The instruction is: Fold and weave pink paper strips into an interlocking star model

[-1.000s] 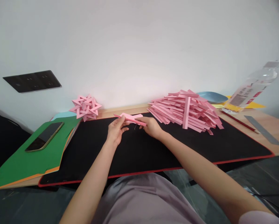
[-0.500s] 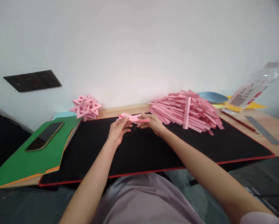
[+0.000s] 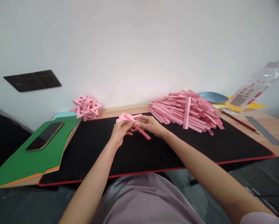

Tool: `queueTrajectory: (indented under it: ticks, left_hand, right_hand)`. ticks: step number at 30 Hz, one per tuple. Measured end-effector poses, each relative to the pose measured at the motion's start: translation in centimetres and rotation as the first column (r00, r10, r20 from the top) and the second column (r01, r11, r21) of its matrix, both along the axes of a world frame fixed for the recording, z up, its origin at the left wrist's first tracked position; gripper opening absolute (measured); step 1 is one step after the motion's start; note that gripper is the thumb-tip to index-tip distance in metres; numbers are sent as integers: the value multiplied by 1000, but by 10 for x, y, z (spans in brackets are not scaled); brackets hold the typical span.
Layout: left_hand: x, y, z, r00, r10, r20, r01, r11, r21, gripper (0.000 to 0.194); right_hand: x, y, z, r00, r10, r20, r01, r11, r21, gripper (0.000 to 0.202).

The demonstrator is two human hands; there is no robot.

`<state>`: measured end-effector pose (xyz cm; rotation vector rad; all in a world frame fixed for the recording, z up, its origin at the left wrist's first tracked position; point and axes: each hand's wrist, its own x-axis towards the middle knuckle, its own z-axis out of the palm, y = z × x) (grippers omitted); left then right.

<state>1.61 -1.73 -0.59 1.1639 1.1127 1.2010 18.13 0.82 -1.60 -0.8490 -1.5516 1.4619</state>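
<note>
Pink paper strips are held between my two hands, over the far part of the black mat. One darker strip slants down toward me from the fingers, while paler pink pieces stick out behind them. My left hand pinches the paper from the left with thumb and fingers. From the right, my right hand is closed on the same paper, its fingertips nearly meeting the left ones. The fingers hide where the strips join. To the right lies a large heap of folded pink paper strips.
A finished-looking pink paper star ball sits by the wall. On the left, a phone rests on green paper sheets. At right are a blue dish, a tilted-looking clear bottle, a red pencil and a ruler.
The held paper has turned: a strip that lay roughly sideways now slants down toward me. Both hands have drawn closer together, with their fingertips nearly meeting.
</note>
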Motion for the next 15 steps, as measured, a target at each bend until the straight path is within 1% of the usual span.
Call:
queueTrajectory:
  ticks: [2,4,9,11,15]
  left_hand:
    - [0,0,0,1000,-9,-16,9,1000,5,34]
    - [0,0,0,1000,-15,-23,15,1000,5,33]
    - [0,-1,1,999,-16,33,15,1000,18,31]
    - [1,-1,2,999,-16,33,16,1000,17,31]
    - [1,-1,1,998,-53,31,52,998,32,33]
  right_hand:
    - [1,1,-2,1000,25,1,-25,1000,14,45]
    - [1,2,-4,998,51,-22,-51,999,0,47]
    - [2,2,-2,991,91,-96,-94,995,-33,40]
    - [3,1,-1,990,95,-104,-100,994,-39,38]
    - [3,0,1,987,105,-119,-111,993,-38,35]
